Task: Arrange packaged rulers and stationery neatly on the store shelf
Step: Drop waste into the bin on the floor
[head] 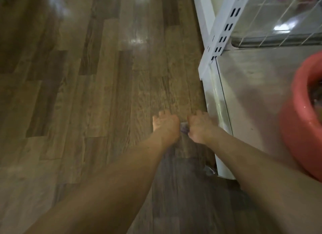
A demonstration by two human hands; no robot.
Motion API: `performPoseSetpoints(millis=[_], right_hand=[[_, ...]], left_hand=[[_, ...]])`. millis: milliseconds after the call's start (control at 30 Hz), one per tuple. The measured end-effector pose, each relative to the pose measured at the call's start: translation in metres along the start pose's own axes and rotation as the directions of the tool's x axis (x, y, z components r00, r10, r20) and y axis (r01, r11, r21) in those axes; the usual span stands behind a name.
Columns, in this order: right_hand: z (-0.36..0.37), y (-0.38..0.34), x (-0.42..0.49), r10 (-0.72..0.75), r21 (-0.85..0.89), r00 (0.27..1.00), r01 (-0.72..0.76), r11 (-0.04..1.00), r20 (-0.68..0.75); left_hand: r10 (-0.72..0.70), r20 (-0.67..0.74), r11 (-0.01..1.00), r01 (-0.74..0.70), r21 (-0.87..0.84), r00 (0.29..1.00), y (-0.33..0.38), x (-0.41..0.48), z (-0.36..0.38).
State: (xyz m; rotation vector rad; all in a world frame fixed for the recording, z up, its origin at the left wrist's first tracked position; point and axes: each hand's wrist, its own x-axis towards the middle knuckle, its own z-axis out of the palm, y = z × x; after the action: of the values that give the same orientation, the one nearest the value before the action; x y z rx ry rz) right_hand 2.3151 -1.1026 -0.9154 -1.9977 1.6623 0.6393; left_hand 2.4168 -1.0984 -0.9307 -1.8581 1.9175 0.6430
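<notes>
Head view: left hand [165, 125], right hand [199, 129] grips untellable; contents blurred inside red tub [294, 134].

Wood-look plank floor [97, 87] in mixed brown and grey tones spreads over everything left of the white slotted upright [226, 27], the boards running away from the camera. Pale glare from overhead light lies on it, brightest just left of the upright, with a fainter patch far to its left. Below and right of the upright lies the shelf [257, 87], a flat, dull grey deck with a white front edge. A white wire grid [285, 19] stands just right of the upright, behind the deck. A round red basin [296, 129] sits on the deck, well below and right of the upright, cut by the frame edge.
</notes>
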Motion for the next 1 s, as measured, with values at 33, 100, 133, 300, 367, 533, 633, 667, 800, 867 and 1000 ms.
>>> performPoseSetpoints(millis=[33,100,133,300,367,533,633,667,800,867,1000], right_hand=[[0.004,0.0,0.003,0.0,-0.035,1.0,0.0,0.999,0.004],[0.009,0.001,0.007,0.009,-0.095,1.0,-0.008,0.995,0.01],[0.012,0.001,0.007,0.01,-0.121,1.0,-0.01,0.993,0.004],[0.019,-0.002,0.012,0.007,-0.164,1.0,-0.01,0.986,-0.019],[0.021,-0.002,0.014,0.008,-0.169,0.999,-0.013,0.985,-0.033],[0.022,0.002,0.021,-0.013,-0.162,0.999,0.004,0.987,-0.053],[0.021,0.004,0.024,-0.019,-0.149,0.999,0.013,0.989,-0.036],[0.021,0.005,0.025,-0.021,-0.148,0.999,0.016,0.989,-0.027],[0.021,0.007,0.026,-0.016,-0.141,1.0,0.016,0.99,0.005],[0.021,0.008,0.026,-0.016,-0.142,1.0,0.016,0.99,-0.002],[0.02,0.009,0.025,-0.021,-0.171,1.0,0.017,0.985,-0.018]], left_hand=[[0.01,-0.02,1.0,-0.01,0.008,1.0,0.001,0.005,0.003],[0.033,-0.047,0.999,-0.033,0.007,0.998,0.005,0.013,0.008],[0.041,-0.05,0.999,-0.041,0.007,0.998,0.007,0.015,0.011],[0.019,-0.046,1.0,-0.018,0.025,0.999,0.007,0.02,0.024],[0.006,-0.07,1.0,-0.004,0.03,0.998,0.006,0.022,0.028],[0.008,-0.124,0.999,-0.002,0.048,0.992,0.006,0.026,0.032],[-0.007,-0.105,0.999,0.012,0.045,0.994,0.006,0.029,0.032],[-0.013,-0.095,0.999,0.017,0.039,0.995,0.006,0.03,0.032],[-0.04,-0.068,0.999,0.042,0.019,0.997,0.007,0.03,0.032],[-0.044,-0.049,0.999,0.045,0.022,0.998,0.008,0.028,0.032],[-0.04,-0.024,0.999,0.04,-0.017,0.999,0.016,0.021,0.03]])
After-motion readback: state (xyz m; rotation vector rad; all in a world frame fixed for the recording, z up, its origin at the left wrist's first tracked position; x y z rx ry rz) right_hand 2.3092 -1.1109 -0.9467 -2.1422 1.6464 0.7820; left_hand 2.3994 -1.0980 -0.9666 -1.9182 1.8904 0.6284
